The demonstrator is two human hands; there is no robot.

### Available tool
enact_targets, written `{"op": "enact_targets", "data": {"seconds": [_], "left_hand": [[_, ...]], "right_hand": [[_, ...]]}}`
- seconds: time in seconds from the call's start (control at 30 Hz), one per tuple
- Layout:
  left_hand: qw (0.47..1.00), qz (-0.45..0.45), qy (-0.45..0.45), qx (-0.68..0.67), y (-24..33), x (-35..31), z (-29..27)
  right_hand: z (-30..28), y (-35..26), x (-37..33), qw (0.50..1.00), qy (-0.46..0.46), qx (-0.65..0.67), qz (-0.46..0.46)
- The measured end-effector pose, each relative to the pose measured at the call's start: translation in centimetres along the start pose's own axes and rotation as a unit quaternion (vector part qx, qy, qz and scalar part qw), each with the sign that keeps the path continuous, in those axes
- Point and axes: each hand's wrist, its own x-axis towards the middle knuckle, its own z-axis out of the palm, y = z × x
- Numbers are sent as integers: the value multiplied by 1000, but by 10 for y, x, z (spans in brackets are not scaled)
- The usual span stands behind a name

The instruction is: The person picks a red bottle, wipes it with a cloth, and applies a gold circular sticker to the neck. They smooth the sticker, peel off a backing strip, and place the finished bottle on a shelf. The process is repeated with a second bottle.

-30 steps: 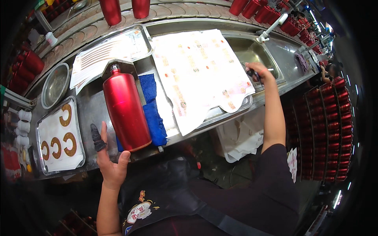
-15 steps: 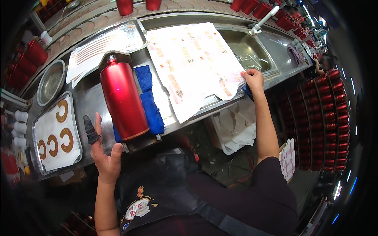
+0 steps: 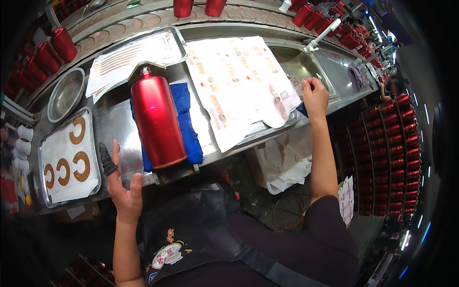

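My right hand (image 3: 315,100) is closed in a pinch just off the right edge of a white sheet of printed decals (image 3: 239,79). A small, partly see-through printed decal (image 3: 294,84) shows at its fingertips. My left hand (image 3: 125,193) is held up with fingers apart, holding nothing, and a black cover (image 3: 106,160) wraps one finger. Between the hands, a glossy red bottle (image 3: 158,122) lies on its side over a folded blue cloth (image 3: 191,138), its threaded neck in a metal rest (image 3: 160,71).
To the left stand a tray of gold C-shaped pieces (image 3: 86,191) and a metal bowl (image 3: 51,115). Behind are a tray with striped sheets (image 3: 179,40) and a slatted conveyor (image 3: 239,18) carrying red bottles. A sink (image 3: 330,91) with a white tap (image 3: 313,45) is at the right.
My right hand has come off the sheet's edge, moving slightly right with a small decal. My left hand stays nearly still. Red bottles on the conveyor have shifted right.
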Motion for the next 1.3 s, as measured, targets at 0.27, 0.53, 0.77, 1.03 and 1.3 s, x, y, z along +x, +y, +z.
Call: {"op": "enact_targets", "data": {"seconds": [0.27, 0.53, 0.77, 1.03, 1.3], "left_hand": [[1000, -16, 4, 0, -5, 10, 4], [998, -50, 30, 18, -12, 17, 3], [995, -81, 33, 39, -4, 28, -4], [999, -17, 28, 36, 12, 58, -15], [998, 1, 6, 59, 29, 72, 0]], "right_hand": [[13, 123, 118, 990, -74, 52, 107], [120, 242, 150, 961, -199, -110, 157], [164, 265, 150, 944, -278, -91, 153], [143, 213, 116, 991, -41, 128, 11], [34, 44, 99, 991, -19, 79, -105]]}}
